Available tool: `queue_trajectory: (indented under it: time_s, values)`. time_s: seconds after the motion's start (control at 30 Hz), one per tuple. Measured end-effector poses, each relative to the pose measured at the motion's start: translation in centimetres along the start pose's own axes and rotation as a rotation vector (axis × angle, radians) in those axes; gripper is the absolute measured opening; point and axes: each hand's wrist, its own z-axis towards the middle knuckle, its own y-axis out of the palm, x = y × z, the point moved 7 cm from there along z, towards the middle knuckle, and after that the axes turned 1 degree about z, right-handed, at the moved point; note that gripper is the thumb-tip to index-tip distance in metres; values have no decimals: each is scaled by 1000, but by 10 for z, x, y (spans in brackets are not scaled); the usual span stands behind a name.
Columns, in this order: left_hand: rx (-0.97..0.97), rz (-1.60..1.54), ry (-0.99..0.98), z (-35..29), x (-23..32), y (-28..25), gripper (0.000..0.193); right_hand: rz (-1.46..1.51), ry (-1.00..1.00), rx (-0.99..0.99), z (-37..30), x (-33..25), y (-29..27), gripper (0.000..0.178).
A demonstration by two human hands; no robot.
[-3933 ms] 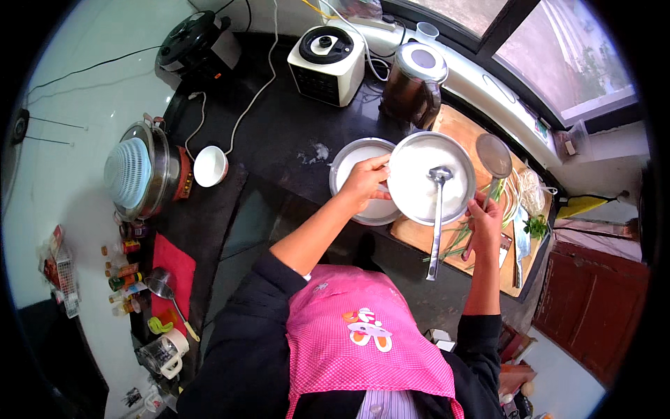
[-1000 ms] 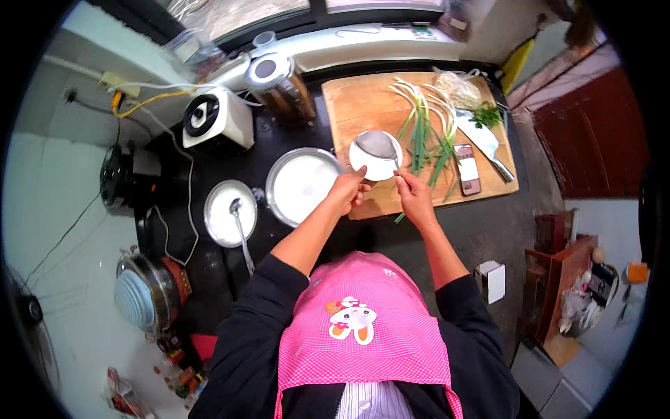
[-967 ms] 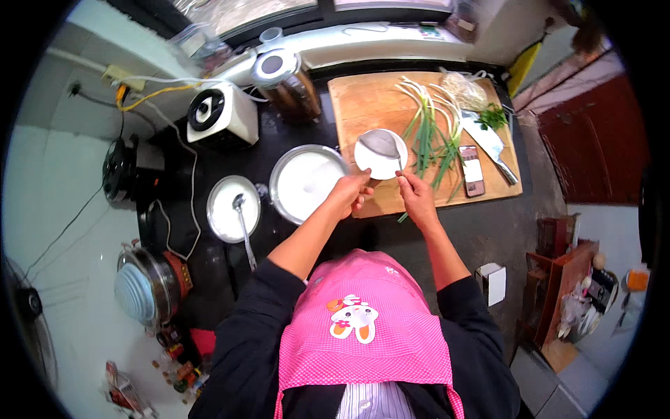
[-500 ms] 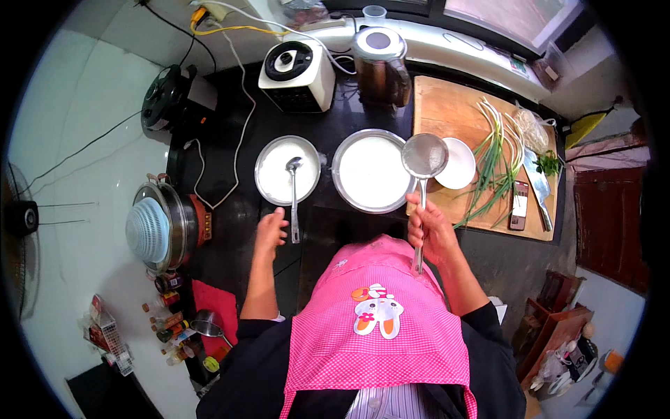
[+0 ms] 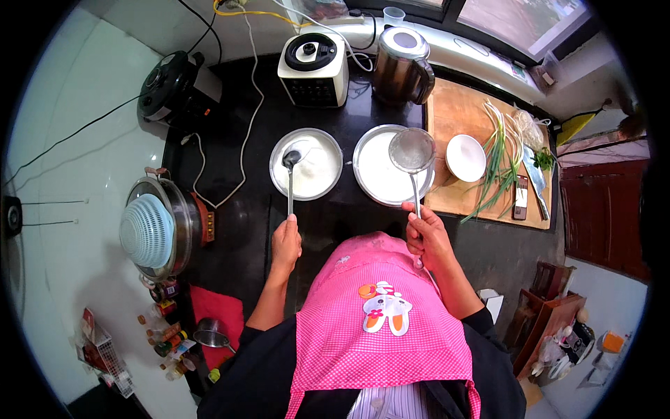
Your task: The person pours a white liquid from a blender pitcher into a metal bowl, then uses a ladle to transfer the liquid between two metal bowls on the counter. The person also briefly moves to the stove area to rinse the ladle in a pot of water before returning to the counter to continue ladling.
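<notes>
Dark counter (image 5: 237, 230) across the frame's middle; wooden board (image 5: 467, 119) at upper right with green onions (image 5: 497, 164), a small white dish (image 5: 465, 158) and a knife (image 5: 539, 183). Steel pot (image 5: 157, 227) at left, holding a pale blue colander. Blender base (image 5: 314, 59) and kettle (image 5: 400, 64) along the top. Two steel bowls of white liquid at centre: left bowl (image 5: 321, 167), right bowl (image 5: 373, 171). Right hand (image 5: 427, 234), fingers wrapped tight round the handle of a mesh strainer (image 5: 412, 150) held over the right bowl. Left hand (image 5: 286, 243) closed on the end of a ladle (image 5: 291, 159), its scoop resting in the left bowl.
</notes>
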Motion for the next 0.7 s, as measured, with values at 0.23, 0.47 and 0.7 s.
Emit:
queue_trajectory:
  time_s: [0.23, 0.47, 0.7]
  values:
    - [-61, 142, -29, -9, -5, -16, 46, -11, -34, 10, -2, 18, 15, 23]
    - [-159, -154, -184, -16, -11, -16, 47, -8, -69, 15, -6, 22, 12, 23]
    - [-497, -737, -369, -27, 5, 10, 55, 26, -27, 17, -5, 29, 1, 23]
